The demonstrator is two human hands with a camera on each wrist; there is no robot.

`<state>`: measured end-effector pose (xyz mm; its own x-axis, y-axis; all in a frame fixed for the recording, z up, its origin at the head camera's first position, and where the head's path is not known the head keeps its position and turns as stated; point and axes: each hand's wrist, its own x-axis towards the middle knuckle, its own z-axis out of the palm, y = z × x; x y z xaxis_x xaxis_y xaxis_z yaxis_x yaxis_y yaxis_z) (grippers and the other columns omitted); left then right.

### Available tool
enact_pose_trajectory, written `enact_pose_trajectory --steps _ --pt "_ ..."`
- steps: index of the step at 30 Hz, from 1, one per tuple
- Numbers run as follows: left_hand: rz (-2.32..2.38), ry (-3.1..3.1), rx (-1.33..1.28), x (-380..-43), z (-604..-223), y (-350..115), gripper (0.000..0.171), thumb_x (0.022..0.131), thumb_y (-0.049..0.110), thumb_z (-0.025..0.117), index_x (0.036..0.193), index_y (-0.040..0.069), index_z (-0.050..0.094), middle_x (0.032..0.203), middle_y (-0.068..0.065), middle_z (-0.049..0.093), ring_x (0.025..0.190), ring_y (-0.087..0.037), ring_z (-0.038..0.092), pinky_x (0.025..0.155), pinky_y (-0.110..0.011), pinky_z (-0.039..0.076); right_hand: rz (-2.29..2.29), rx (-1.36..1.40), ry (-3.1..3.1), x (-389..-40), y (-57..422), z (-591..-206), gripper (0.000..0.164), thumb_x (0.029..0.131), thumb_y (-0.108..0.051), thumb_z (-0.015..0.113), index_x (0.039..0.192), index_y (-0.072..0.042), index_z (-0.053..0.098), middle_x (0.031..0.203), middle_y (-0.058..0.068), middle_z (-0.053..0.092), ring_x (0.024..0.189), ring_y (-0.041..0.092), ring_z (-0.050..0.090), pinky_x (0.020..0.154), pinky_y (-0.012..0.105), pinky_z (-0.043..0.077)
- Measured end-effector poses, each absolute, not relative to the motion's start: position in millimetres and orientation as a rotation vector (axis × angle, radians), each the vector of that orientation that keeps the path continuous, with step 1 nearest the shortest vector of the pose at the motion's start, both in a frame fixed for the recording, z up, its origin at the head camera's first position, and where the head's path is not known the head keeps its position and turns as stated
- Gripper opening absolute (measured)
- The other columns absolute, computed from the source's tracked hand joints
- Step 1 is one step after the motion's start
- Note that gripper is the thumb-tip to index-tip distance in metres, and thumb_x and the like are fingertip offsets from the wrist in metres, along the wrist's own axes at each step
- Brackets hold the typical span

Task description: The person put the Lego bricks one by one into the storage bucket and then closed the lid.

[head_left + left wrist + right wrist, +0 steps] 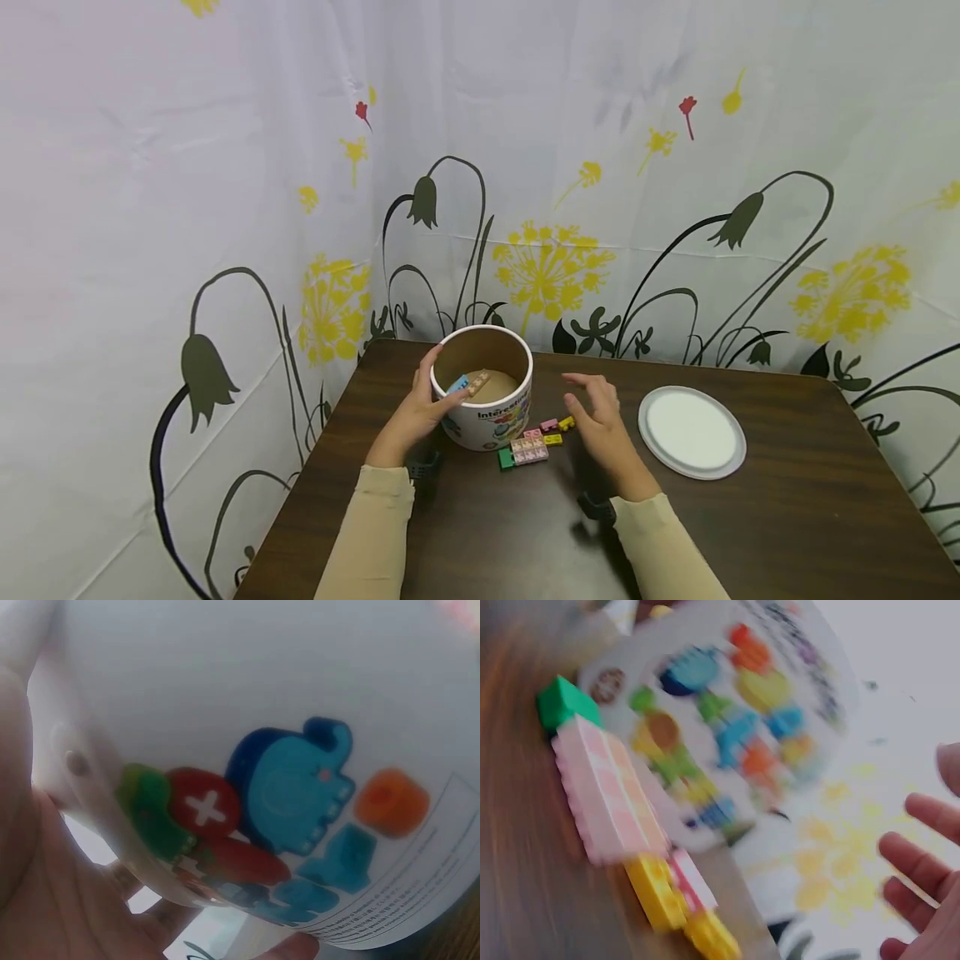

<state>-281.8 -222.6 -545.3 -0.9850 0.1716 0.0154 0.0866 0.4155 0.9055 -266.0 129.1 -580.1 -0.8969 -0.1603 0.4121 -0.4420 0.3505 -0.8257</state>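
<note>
A white printed bucket (pixel 467 425) stands upright on the table with its mouth uncovered. My left hand (pixel 412 421) grips it at the left side, thumb along the front of the rim and fingers round the far side. Inside the bucket lie a blue toy brick (pixel 457 384) and a tan toy brick (pixel 477 383). My right hand (pixel 606 425) hovers to the right of the bucket, fingers spread and holding nothing. Just left of that hand, several toy bricks lie by the bucket's base: pale pink ones (pixel 604 802), a green one (pixel 566 705) and yellow ones (pixel 656 892).
A round white lid (pixel 692 432) lies flat on the dark wooden table (pixel 810 492), right of my right hand. Behind the table's back edge hangs a white curtain (pixel 645 108) printed with flowers.
</note>
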Motion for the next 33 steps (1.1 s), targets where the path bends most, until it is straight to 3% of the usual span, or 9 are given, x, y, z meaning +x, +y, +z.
enact_pose_trajectory --steps 3,5,11,19,27,33 --pt "1.67 2.563 0.224 -280.3 -546.5 -219.3 0.102 0.096 0.05 0.078 0.171 0.047 0.009 0.178 -0.013 0.014 0.157 -0.052 0.032 0.125 -0.073 0.03 1.706 0.39 -2.327 -256.5 154.3 -593.8 0.036 0.112 -0.022 0.061 0.146 -0.012 0.061 0.127 0.009 0.056 0.115 0.022 0.052 0.097 0.032 0.044" --pt "1.674 2.572 0.231 -281.1 -544.4 -220.4 0.102 0.096 0.051 0.078 0.171 0.047 0.009 0.178 -0.013 0.014 0.156 -0.052 0.032 0.124 -0.074 0.03 1.881 0.289 -2.295 -254.8 163.4 -607.2 0.036 0.113 -0.022 0.06 0.147 -0.011 0.059 0.123 0.007 0.054 0.101 0.019 0.055 0.083 0.026 0.049" --pt "1.638 2.576 0.226 -281.9 -547.9 -220.0 0.103 0.097 0.049 0.076 0.172 0.042 0.007 0.178 -0.016 0.013 0.158 -0.051 0.029 0.125 -0.075 0.027 2.218 0.12 -2.249 -254.8 172.7 -637.2 0.044 0.111 -0.018 0.062 0.153 -0.004 0.053 0.134 0.014 0.05 0.082 0.017 0.059 0.067 0.027 0.05" --pt "1.685 2.557 0.239 -283.0 -546.2 -218.7 0.101 0.097 0.048 0.076 0.172 0.042 0.009 0.179 -0.015 0.013 0.159 -0.049 0.027 0.127 -0.073 0.025 1.522 0.424 -2.567 -259.4 157.5 -636.4 0.044 0.101 -0.005 0.075 0.144 -0.01 0.068 0.148 0.009 0.058 0.088 0.01 0.059 0.081 0.024 0.053" --pt "1.674 2.567 0.26 -283.9 -545.5 -218.4 0.1 0.098 0.045 0.075 0.173 0.039 0.008 0.179 -0.016 0.011 0.161 -0.048 0.024 0.129 -0.072 0.024 1.41 0.428 -2.608 -257.7 153.8 -628.1 0.043 0.098 -0.004 0.077 0.14 -0.015 0.073 0.143 0.001 0.067 0.087 0.008 0.059 0.079 0.025 0.051" --pt "1.675 2.571 0.266 -286.5 -547.7 -217.6 0.101 0.098 0.039 0.075 0.174 0.035 0.008 0.18 -0.017 0.009 0.161 -0.049 0.022 0.129 -0.073 0.023 1.352 0.462 -2.664 -255.8 154.4 -627.8 0.038 0.097 -0.008 0.08 0.133 -0.021 0.078 0.117 0.0 0.071 0.083 0.007 0.057 0.074 0.025 0.048"
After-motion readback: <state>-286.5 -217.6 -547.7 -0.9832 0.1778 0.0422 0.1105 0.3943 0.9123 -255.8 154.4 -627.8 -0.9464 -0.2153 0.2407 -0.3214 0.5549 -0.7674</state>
